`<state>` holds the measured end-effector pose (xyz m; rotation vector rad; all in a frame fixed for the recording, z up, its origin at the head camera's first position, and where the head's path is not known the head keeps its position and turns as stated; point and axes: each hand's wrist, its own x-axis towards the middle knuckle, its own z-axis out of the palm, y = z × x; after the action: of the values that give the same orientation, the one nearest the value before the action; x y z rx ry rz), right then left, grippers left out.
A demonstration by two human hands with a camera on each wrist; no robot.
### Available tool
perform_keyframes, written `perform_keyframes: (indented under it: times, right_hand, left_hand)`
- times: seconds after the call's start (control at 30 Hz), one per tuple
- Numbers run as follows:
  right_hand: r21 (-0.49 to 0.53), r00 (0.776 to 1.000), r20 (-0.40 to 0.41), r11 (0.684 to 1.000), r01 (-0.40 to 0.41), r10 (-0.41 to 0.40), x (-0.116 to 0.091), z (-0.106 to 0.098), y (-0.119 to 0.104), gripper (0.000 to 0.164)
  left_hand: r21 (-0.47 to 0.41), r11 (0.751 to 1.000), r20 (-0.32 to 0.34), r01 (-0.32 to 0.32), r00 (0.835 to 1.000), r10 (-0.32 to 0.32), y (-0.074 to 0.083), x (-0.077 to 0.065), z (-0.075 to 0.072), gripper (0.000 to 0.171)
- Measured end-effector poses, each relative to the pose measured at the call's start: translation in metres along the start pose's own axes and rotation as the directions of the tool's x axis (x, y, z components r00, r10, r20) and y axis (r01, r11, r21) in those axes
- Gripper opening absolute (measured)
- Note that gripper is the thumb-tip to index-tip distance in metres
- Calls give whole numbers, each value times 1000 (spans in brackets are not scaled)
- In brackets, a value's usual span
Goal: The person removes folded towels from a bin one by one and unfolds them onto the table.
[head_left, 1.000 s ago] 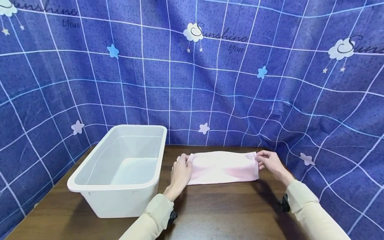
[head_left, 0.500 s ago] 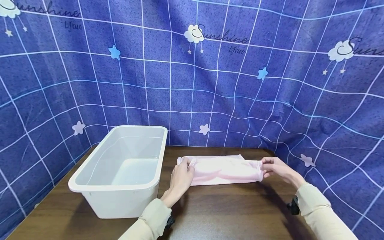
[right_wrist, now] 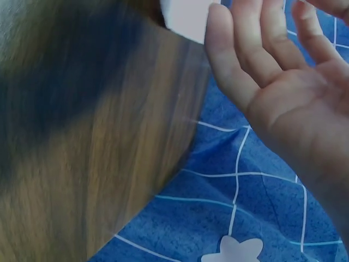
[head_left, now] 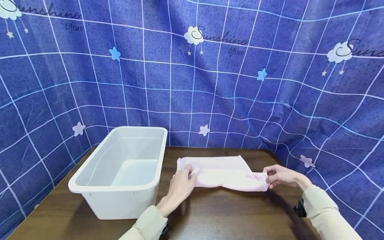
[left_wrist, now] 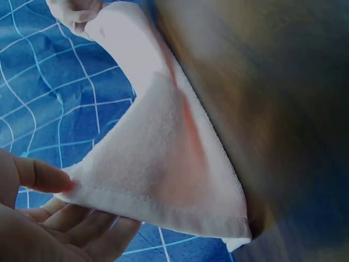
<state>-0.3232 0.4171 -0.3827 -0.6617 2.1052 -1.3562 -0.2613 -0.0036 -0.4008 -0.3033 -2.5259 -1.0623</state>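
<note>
A pale pink towel (head_left: pixel 219 165) lies on the wooden table with a flap of it raised along the near side. My left hand (head_left: pixel 181 183) pinches its left hem between thumb and fingers, as the left wrist view shows with the towel (left_wrist: pixel 142 147) stretching away from the hand. At the other end, my right hand (head_left: pixel 282 176) pinches the right corner of the flap, which sags between the two hands. Only a small white piece of the towel (right_wrist: pixel 188 16) shows beside the fingers of the right hand in the right wrist view.
A white plastic tub (head_left: pixel 117 189) stands on the table (head_left: pixel 228 213) left of my left hand, with nothing inside it. A blue curtain (head_left: pixel 210 83) with a grid, clouds and stars hangs behind the table and along its sides.
My right hand has moved toward me and to the right, drawing the towel's near layer off the layer beneath. The left hand keeps its hold and comes slightly nearer.
</note>
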Motion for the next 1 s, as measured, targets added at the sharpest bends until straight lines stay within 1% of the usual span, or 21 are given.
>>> perform_keyframes:
  times: [0.1,0.2,0.3,0.43,0.53,0.6,0.63,0.73,0.8,0.9,1.0]
  right_hand:
    - [-20,998,58,1000,-11,12,-2,1,4,21]
    - [-40,994,104,999,-25,29,-5,2,8,23]
    - [-61,990,130,997,-43,51,-9,3,12,22]
    - [-100,985,153,993,-68,82,-14,4,15,24]
    - [-126,980,154,987,-104,123,-17,5,18,27]
    - [-145,978,146,981,-129,150,-18,6,21,29]
    - [-149,976,140,978,-143,164,-19,7,22,30]
    - [-167,972,130,970,-174,196,-20,9,26,31]
    - [-176,968,128,966,-190,214,-21,11,27,32]
    - [-190,963,128,958,-213,239,-22,13,29,33]
    - [-203,960,130,955,-218,247,-22,14,30,33]
  left_hand:
    - [12,1000,26,-18,999,18,-3,-6,-3,11]
    - [25,998,44,-59,997,58,-7,-11,-5,12]
    - [23,995,72,-100,993,98,-11,-16,-8,17]
    - [24,990,125,-138,983,134,-18,-22,-11,22]
    - [26,984,184,-175,969,167,-24,-26,-14,22]
    - [22,979,244,-203,951,192,-28,-28,-17,20]
    - [16,976,280,-219,938,205,-30,-29,-19,20]
    - [-12,962,383,-271,888,255,-36,-32,-24,17]
    - [-22,953,438,-303,854,282,-40,-34,-27,15]
    - [-29,934,484,-357,812,326,-44,-36,-32,15]
    - [-28,920,522,-390,779,346,-46,-39,-35,16]
